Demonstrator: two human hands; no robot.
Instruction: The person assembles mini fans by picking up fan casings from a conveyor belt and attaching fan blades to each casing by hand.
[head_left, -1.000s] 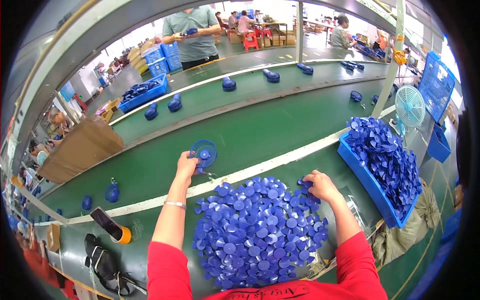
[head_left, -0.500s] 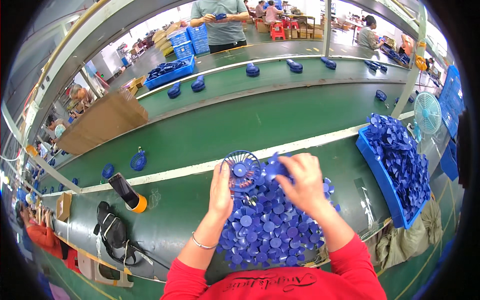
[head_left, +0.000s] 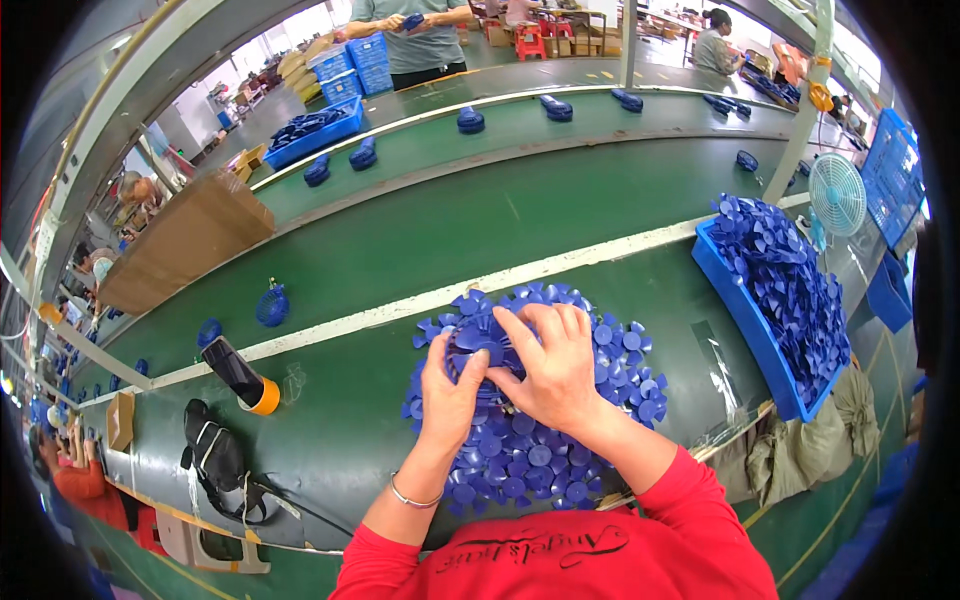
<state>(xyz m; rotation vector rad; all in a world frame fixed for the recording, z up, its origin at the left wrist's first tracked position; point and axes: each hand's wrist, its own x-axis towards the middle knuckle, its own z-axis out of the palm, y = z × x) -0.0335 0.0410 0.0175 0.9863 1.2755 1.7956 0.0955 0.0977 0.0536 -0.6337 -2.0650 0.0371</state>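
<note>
My left hand is closed round a small blue fan housing, its thumb lying across the front. A blue fan blade sits at the housing's open face, and my right hand grips it with thumb and fingers. The fingers partly hide both parts, so I cannot tell whether the blade is seated. Below and around my hands spreads a heap of loose blue fan blades on the dark green bench.
A blue crate heaped with blades stands at the right, near a light-blue desk fan. Left lie a phone on an orange-ended stand and a black bag. Beyond the white rail, a green conveyor carries fan parts.
My right hand has brought the fan blade leftward to the housing, and both hands have come together. The housing has tilted and moved slightly nearer me. The whole view has shifted a little.
</note>
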